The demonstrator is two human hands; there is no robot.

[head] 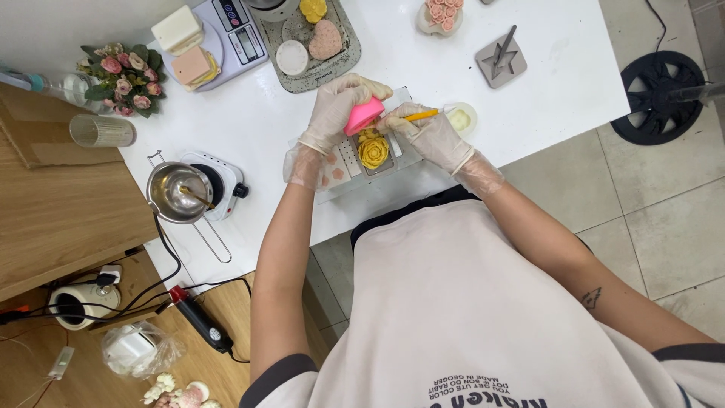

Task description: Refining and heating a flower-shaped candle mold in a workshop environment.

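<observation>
Surface: white table (574, 68), upper frame.
My left hand (340, 109): gloved, closed round a pink mould (363, 115).
My right hand (430, 136): pinching a yellow stick (420, 115).
Below: yellow rose (374, 151), centre.

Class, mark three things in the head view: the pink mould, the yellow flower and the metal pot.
pink mould (364, 115), head view, its pink side
yellow flower (374, 151), head view, centre petals
metal pot (175, 193), head view, inner wall
</observation>
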